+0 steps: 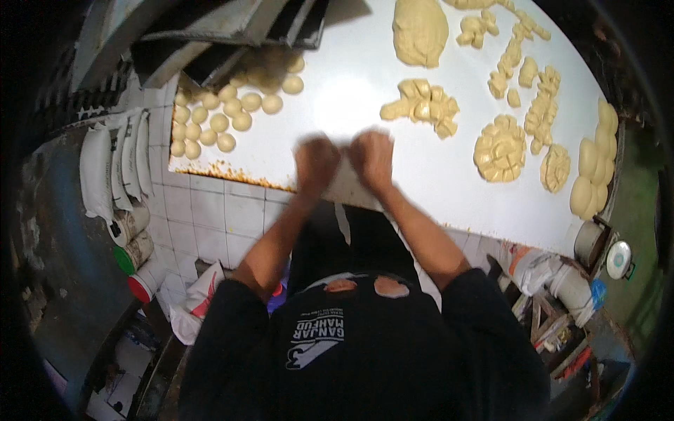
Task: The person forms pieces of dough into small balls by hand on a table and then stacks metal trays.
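My left hand point(317, 165) and my right hand point(371, 160) are side by side at the near edge of the white table point(337, 91). Both look curled into fists and are smeared by motion. Whatever may be under or inside the fingers is hidden. To the left of my hands sit many round dough balls point(242, 121). Just beyond my right hand lies a heap of cut dough pieces point(421, 107). A large smooth lump of dough point(420, 31) rests farther back.
Dark metal trays point(232, 31) overhang the far left. To the right are two round clusters of dough pieces point(500, 149) point(555, 168), a strip of cut dough point(543, 109) and joined smooth dough pieces point(593, 168). White sacks point(96, 168) and lidded buckets point(133, 249) stand left of the table.
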Demonstrator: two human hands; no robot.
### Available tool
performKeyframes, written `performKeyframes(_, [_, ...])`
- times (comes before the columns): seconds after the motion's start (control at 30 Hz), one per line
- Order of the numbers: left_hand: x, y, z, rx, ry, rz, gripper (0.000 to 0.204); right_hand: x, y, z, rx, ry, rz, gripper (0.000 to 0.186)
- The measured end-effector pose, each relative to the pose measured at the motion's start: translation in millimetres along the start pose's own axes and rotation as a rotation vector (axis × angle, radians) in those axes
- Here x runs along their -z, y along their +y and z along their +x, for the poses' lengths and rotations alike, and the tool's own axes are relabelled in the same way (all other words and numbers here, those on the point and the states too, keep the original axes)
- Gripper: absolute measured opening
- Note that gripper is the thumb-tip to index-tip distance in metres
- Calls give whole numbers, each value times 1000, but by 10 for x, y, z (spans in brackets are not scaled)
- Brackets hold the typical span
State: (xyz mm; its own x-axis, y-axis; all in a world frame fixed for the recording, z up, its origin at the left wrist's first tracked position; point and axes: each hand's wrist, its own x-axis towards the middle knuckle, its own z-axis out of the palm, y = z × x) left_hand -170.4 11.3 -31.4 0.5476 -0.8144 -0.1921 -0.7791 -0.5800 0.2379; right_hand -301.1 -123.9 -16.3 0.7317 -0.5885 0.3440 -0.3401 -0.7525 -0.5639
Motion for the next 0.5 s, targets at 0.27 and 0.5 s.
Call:
performKeyframes(0.27, [479, -113, 248, -27, 478, -247, 17, 332, 156, 335, -15, -178, -121, 29])
performKeyframes(0.5, [539, -708, -212, -186, 293, -164, 16, 660, 407, 67, 188, -274, -82, 27])
